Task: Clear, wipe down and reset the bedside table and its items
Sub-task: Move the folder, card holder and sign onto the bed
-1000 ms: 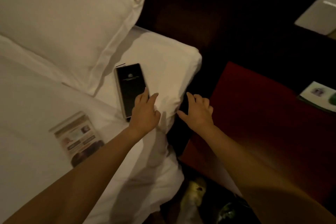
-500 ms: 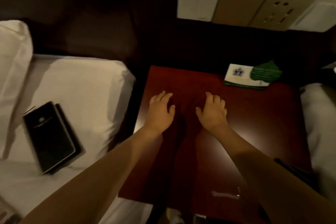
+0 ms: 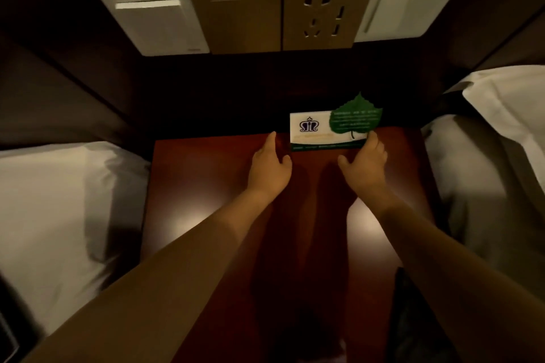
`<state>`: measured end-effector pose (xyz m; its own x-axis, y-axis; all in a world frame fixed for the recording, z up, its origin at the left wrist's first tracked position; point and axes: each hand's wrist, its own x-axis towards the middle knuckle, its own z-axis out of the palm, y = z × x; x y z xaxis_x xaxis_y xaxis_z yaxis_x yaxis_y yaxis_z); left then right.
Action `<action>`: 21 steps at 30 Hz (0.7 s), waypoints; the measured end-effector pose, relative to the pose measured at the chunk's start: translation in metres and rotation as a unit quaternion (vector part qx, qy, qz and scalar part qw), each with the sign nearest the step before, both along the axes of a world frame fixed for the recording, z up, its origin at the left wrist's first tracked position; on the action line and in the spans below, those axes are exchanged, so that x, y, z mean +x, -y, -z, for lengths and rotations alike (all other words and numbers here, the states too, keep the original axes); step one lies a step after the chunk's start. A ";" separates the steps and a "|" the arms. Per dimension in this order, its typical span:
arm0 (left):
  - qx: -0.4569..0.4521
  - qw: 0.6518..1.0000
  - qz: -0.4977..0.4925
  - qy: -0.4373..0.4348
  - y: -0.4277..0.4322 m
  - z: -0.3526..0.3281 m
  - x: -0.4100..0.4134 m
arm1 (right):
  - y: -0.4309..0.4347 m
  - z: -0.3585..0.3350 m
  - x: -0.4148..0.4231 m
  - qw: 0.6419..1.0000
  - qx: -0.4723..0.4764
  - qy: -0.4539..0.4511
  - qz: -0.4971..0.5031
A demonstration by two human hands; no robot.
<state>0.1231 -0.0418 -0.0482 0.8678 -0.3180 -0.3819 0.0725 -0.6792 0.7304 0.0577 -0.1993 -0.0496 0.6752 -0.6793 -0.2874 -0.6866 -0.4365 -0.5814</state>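
Reached to the far edge of the red-brown counter (image 3: pixel 206 186) at the centre of the frame, after hovering flat over mid-counter half a second before and working at the bed a second ago; closed in from both sides on the white card with the crown logo (image 3: pixel 309 130) and the green leaf card (image 3: pixel 355 118) overlapping its right end, both at the back edge just above centre; left hand (image 3: pixel 269 166) set just beside the card's left end, grip apart, fingertips close to or barely touching the corner, contact too fine to tell; right hand (image 3: pixel 364 162) placed at the card's lower right corner under the leaf, thumb spread away and fingers reaching the edge, grip apart and not yet clamped on anything; rest of the counter seen bare and glossy, apart from a dark shape at the lower right too dim to name; white bedding (image 3: pixel 59 200) left at both sides, switch and socket panels (image 3: pixel 283 9) across the top; shift of attention read as turning to the last items left, lifting the cards off judged the likely next step so that wiping could begin.
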 end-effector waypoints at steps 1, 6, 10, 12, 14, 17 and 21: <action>0.000 1.000 -0.005 0.000 0.005 0.001 0.004 | 0.007 0.000 0.003 1.000 0.005 0.010 0.012; -0.066 0.998 -0.001 -0.022 0.031 0.001 0.014 | 0.028 -0.002 0.015 0.993 0.076 0.069 0.060; -0.115 0.992 -0.045 -0.038 0.043 0.001 0.010 | 0.023 -0.003 0.015 0.976 0.156 0.134 0.072; -0.122 0.990 -0.061 -0.031 0.041 0.001 0.007 | 0.019 -0.002 0.013 0.971 0.174 0.149 0.074; -0.123 0.989 -0.072 -0.025 0.033 0.002 0.005 | 0.013 -0.001 0.012 0.970 0.176 0.154 0.064; -0.120 0.987 -0.103 -0.023 0.013 0.004 0.005 | -0.006 -0.002 0.014 0.970 0.176 0.161 0.043; -0.119 0.981 -0.154 -0.025 -0.027 0.000 0.005 | -0.044 -0.009 0.023 0.972 0.171 0.159 0.000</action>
